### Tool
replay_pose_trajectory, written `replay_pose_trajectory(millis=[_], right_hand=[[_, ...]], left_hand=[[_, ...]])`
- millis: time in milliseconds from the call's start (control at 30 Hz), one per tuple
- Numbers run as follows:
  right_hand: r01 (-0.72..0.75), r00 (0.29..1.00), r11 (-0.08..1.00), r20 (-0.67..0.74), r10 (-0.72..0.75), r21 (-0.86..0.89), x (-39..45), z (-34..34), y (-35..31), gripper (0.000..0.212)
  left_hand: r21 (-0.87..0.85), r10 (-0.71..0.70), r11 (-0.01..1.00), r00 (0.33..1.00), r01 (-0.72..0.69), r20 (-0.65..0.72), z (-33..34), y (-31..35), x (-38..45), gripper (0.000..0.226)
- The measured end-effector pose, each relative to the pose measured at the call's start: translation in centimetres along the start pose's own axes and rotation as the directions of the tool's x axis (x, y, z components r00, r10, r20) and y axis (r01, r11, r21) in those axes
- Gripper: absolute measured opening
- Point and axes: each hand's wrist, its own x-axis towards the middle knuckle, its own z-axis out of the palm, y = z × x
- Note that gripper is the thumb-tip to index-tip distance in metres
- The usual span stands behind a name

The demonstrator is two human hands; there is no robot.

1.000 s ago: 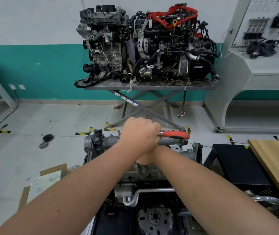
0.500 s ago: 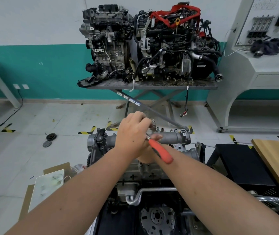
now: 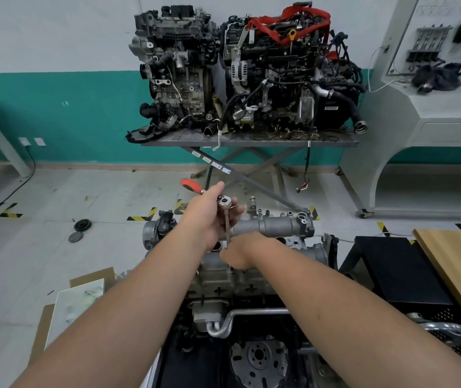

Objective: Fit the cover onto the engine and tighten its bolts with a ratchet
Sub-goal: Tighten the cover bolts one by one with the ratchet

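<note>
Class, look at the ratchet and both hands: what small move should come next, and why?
Probably swing the ratchet handle back round for another stroke. The left hand grips it at the head, its red handle pointing away to the left, while the right hand steadies the extension down at the cover, so tightening looks under way.

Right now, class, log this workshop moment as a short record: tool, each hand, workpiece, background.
tool: ratchet with orange handle, extension running down to the engine
left hand: grip closed around the ratchet head
right hand: steadying the extension's lower end at the cover
workpiece: engine
background: two engines on a scissor table
</note>
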Motion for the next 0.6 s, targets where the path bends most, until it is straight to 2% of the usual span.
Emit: replay_pose_trajectory(millis=[100, 200, 400, 500, 533, 600], right_hand=[[0.021, 0.998, 0.996, 0.065, -0.015, -0.086, 0.0, 0.0, -0.4, 0.050], [0.046, 0.997, 0.990, 0.067, -0.037, -0.135, 0.6, 0.3, -0.1, 0.051], [0.060, 0.998, 0.993, 0.035, -0.057, -0.104, 0.2, 0.7, 0.4, 0.044], [0.058, 0.998, 0.995, 0.014, -0.057, -0.084, 0.0, 0.8, 0.7, 0.045], [0.050, 0.999, 0.996, 0.016, -0.049, -0.069, -0.2, 0.7, 0.6, 0.044], [0.047, 0.999, 0.998, 0.006, -0.047, -0.050, -0.3, 0.8, 0.6, 0.044]], left_hand=[[0.183, -0.019, 0.983, 1.000, 0.017, 0.007, -0.5, 1.1, 0.4, 0.016], [0.377, -0.046, 0.926, 0.997, 0.022, 0.055, -0.5, 1.7, 0.5, 0.013], [0.720, -0.062, 0.692, 0.990, -0.049, 0.127, 0.6, 2.4, -0.1, 0.019], [0.871, -0.055, 0.473, 0.983, -0.131, 0.178, 1.6, 2.9, -0.6, 0.017], [0.918, -0.049, 0.361, 0.979, -0.165, 0.196, 2.0, 3.1, -0.7, 0.016], [0.967, -0.029, 0.054, 0.968, -0.248, 0.250, 2.8, 3.4, -0.8, 0.016]])
